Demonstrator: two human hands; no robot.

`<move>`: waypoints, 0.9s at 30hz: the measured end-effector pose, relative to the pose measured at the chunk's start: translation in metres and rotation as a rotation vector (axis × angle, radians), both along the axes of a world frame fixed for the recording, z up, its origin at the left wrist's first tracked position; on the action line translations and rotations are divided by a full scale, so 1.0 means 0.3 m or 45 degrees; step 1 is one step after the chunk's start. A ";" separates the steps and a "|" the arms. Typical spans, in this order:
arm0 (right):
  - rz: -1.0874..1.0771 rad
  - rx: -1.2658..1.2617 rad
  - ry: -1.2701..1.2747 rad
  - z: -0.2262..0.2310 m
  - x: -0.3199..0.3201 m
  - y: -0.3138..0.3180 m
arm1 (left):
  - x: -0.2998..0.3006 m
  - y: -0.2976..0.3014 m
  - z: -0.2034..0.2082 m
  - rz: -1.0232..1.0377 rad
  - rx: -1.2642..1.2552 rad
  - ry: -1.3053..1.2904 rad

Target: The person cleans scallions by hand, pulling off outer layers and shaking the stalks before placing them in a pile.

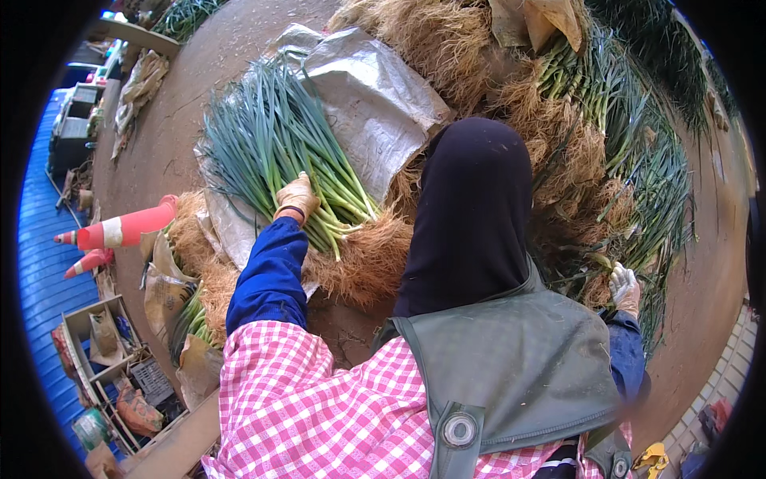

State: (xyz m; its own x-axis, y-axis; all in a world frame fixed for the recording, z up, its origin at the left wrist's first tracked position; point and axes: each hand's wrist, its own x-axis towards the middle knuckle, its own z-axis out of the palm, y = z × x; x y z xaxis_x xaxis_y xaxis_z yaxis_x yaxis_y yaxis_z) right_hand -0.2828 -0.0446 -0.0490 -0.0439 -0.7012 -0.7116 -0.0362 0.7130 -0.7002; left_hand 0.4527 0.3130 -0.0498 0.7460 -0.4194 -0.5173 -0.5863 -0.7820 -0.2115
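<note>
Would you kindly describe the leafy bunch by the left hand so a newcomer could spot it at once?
Find the large pale sheet up and left of the dark hood. Across it lies a bunch of green stalks, leaves toward the upper left, tan roots toward the lower right. Unlike the heaped stalks at right, it has the left hand on it.

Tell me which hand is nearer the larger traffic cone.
Left: the left hand touches the green onion bunch, right of the larger traffic cone; the right hand is much farther right, beyond the black hood.
</note>
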 end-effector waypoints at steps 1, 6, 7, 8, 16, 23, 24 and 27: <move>0.013 0.011 0.005 -0.004 0.001 0.004 | 0.002 0.000 -0.007 0.005 0.000 0.015; 0.075 0.072 0.108 -0.025 0.012 0.013 | 0.011 0.046 -0.097 -0.011 -0.118 -0.031; 0.084 0.089 0.131 -0.029 0.017 0.008 | 0.015 0.061 -0.105 -0.001 -0.146 -0.045; 0.095 0.107 0.154 -0.033 0.022 0.003 | 0.016 0.088 -0.109 -0.118 -0.256 -0.102; 0.093 0.169 0.251 -0.077 0.003 0.005 | -0.113 0.203 0.119 0.788 -1.251 0.835; 0.126 0.203 0.280 -0.090 0.030 -0.011 | 0.004 0.196 0.228 0.837 -1.599 0.558; 0.134 0.204 0.284 -0.089 0.034 -0.010 | 0.024 0.166 0.195 0.809 -1.546 0.544; 0.165 0.192 0.280 -0.086 0.045 -0.001 | 0.067 0.100 0.027 0.629 -1.279 0.400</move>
